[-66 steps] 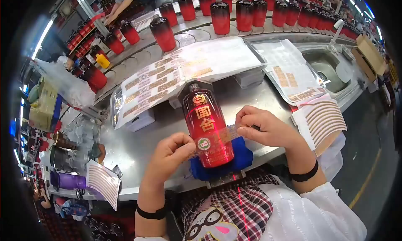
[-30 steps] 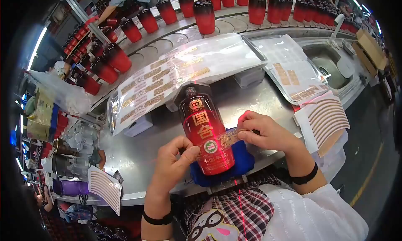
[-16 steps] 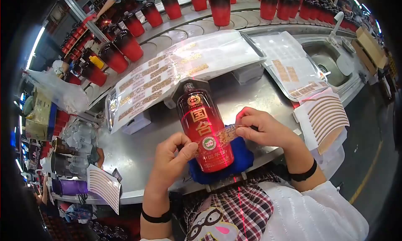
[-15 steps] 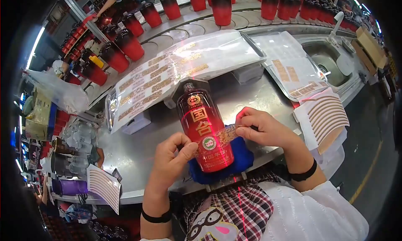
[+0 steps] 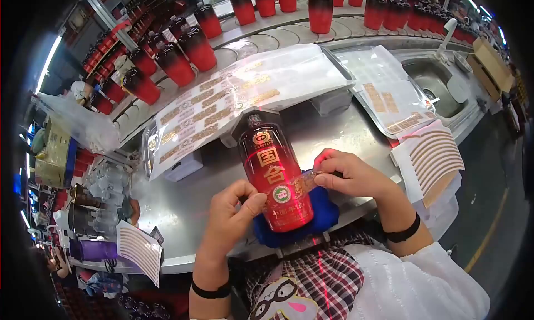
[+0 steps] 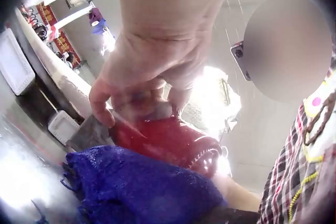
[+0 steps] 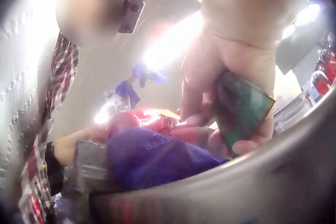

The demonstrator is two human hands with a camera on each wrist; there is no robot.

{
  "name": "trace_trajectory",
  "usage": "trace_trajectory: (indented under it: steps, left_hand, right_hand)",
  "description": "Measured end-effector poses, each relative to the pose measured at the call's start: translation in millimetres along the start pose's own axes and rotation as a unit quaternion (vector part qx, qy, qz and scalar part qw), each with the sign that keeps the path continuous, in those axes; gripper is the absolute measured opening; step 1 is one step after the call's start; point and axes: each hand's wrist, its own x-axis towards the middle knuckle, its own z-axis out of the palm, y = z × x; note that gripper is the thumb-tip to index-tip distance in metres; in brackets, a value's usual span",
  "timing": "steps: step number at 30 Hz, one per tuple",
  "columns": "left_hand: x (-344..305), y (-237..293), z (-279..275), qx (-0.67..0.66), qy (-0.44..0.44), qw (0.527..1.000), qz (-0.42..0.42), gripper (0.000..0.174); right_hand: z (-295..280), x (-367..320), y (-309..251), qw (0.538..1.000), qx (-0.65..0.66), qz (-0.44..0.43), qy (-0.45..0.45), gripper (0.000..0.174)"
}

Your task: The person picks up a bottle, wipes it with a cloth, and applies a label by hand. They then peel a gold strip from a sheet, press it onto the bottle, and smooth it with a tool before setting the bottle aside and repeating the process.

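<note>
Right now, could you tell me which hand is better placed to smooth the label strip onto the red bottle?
Probably the left hand: its thumb holds one end of the label strip against the red bottle, while the right hand pinches the other end, which looks lifted off the glass.

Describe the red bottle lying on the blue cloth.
The red bottle, glossy like glass, with gold emblem, gold characters, round green seal. It lies neck away from the person on a blue cloth at the metal table edge. The left hand and right hand pinch a gold label strip across its lower body.
</note>
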Motion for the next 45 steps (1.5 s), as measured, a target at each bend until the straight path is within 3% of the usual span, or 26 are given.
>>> trace_trajectory:
  steps: [21,24,27,29,30,33,35,38,41,42,45]
  left_hand:
    - [0,-4,3,0.015,0.03,0.999,0.016,0.021]
    - [0,-3,5,0.041,0.041,0.998,0.029,0.022]
    - [-2,-7,5,0.055,0.057,0.996,0.034,0.022]
    - [-2,-14,5,0.058,0.076,0.995,0.037,0.023]
    - [-2,-16,6,0.051,0.084,0.994,0.04,0.026]
    - [-2,-25,8,0.022,0.115,0.992,0.037,0.04]
    - [-4,-38,12,-0.004,0.145,0.989,0.024,0.054]
    - [-18,-51,24,-0.052,0.214,0.974,0.046,0.079]
    - [-36,-53,35,0.203,0.166,0.942,0.208,0.095]
    - [-40,-54,40,0.322,0.152,0.912,0.202,0.103]
    - [-36,-60,38,0.396,0.175,0.877,0.208,0.104]
  right_hand:
    - [-2,1,3,1.0,-0.007,0.0,-0.012,0.026]
    - [1,1,7,0.999,-0.02,-0.035,0.009,0.024]
    - [0,0,11,0.999,-0.042,-0.006,0.01,0.023]
    - [1,0,9,0.986,-0.14,0.022,0.085,0.026]
    - [1,1,6,0.974,-0.189,0.036,0.122,0.028]
    - [16,3,-31,0.982,-0.077,-0.03,0.167,0.041]
    - [32,7,-45,0.991,-0.043,-0.051,0.118,0.061]
    - [39,9,-39,0.987,-0.086,-0.038,0.127,0.066]
    - [35,6,-32,0.989,-0.075,-0.037,0.119,0.067]
    - [33,3,-38,0.989,-0.075,-0.045,0.118,0.068]
    - [32,-3,-44,0.981,-0.119,-0.112,0.108,0.068]
